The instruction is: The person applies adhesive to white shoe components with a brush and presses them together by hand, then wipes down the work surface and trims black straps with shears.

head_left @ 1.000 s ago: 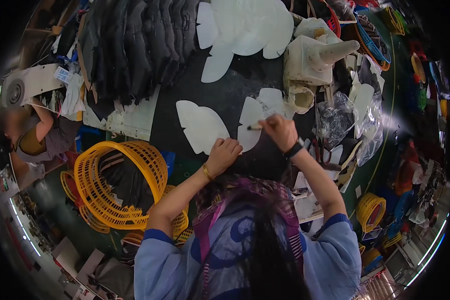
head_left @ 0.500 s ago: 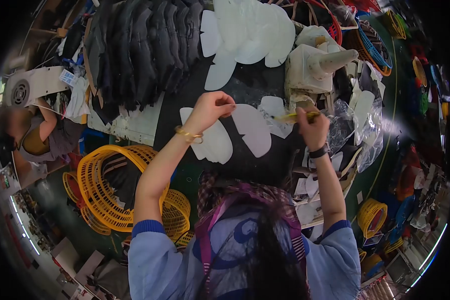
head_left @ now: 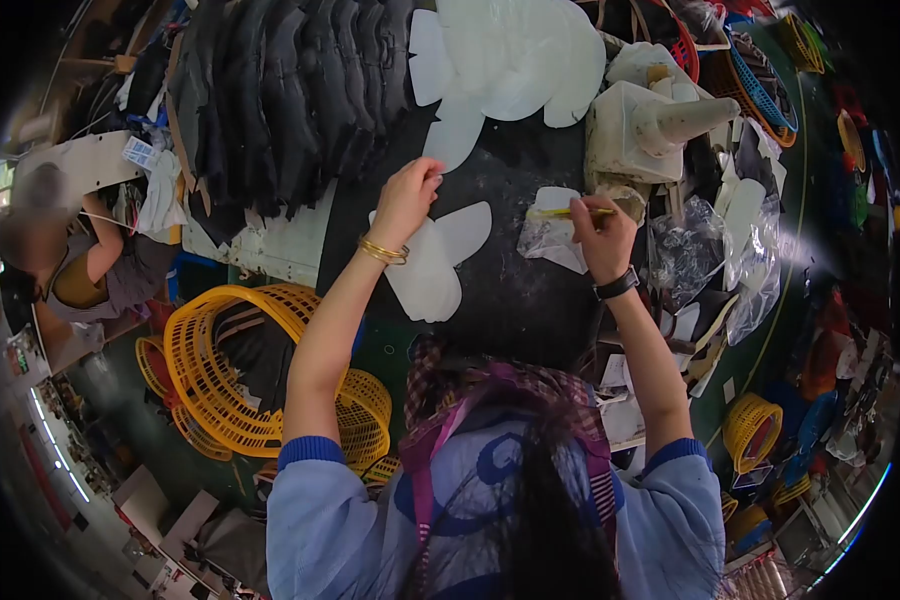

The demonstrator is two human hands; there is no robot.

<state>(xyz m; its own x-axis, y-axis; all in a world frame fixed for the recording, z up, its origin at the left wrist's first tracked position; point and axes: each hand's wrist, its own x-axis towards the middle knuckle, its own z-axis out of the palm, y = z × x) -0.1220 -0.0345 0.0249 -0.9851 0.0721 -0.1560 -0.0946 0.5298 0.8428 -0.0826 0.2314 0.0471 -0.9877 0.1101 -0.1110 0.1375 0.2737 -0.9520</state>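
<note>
Left hand, near mid-frame, is curled, fingertips drawn together; whether it holds anything I cannot tell. Right hand, right of centre, is closed in a pinch. Beneath both spreads a matt black work surface. A layered row of dark, curved sheet pieces fills the upper left, with a heap of smooth white, rounded flat pieces at top centre. Overlapping white leaf-shaped pieces lie mid-frame, beside the left wrist. Smallest, a slim yellow stick sits in the right hand's pinch.
</note>
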